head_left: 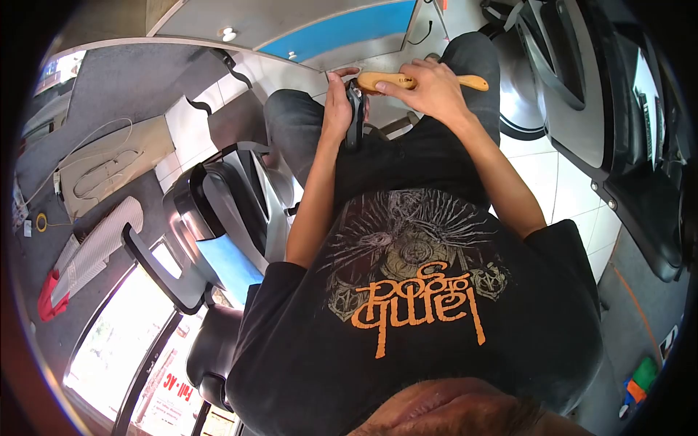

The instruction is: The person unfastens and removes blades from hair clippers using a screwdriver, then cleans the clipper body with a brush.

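My left hand (337,107) is closed around a dark handheld device (355,120) that looks like a hair clipper, held upright between my knees. Its lower end points toward my lap, and my fingers partly hide its far side. In my right hand (434,89) is a wooden-handled brush (378,79), lying crosswise with its tapered end sticking out to the right. The brush's wide end meets the top of the device. Its bristles are hidden from this angle.
Black salon chairs stand at the left (227,192) and at the right (582,94). Ahead is a cabinet with a blue panel (349,33). A cable lies on a brown board (109,171) at the left. A blue cloth (227,260) hangs on the left chair.
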`<control>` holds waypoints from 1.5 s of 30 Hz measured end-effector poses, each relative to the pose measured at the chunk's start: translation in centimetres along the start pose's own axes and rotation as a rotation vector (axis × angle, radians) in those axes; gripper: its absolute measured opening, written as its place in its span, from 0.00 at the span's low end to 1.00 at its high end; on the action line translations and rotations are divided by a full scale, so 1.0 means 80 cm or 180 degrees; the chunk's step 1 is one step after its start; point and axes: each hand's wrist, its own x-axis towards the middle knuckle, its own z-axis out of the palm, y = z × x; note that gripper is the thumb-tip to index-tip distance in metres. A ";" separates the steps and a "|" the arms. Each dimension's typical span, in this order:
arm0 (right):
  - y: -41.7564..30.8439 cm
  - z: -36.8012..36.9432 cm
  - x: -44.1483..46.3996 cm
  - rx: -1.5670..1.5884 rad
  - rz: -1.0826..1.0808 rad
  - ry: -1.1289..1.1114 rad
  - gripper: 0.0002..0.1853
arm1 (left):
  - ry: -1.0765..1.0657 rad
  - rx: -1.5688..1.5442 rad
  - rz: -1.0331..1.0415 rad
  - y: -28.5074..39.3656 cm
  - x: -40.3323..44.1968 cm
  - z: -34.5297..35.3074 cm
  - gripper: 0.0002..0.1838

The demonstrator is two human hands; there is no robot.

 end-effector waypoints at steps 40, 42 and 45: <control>0.012 0.031 0.006 -0.0421 -0.0123 0.0217 0.37 | 0.0707 -0.1675 -0.1382 -0.039 0.008 -0.001 0.45; 0.009 0.028 0.004 -0.0265 -0.0053 0.0217 0.37 | 0.0753 -0.1646 -0.1423 -0.043 0.006 0.000 0.45; 0.005 0.030 0.003 -0.0270 -0.0224 0.0050 0.37 | 0.0761 -0.1473 -0.1418 -0.042 0.010 0.001 0.46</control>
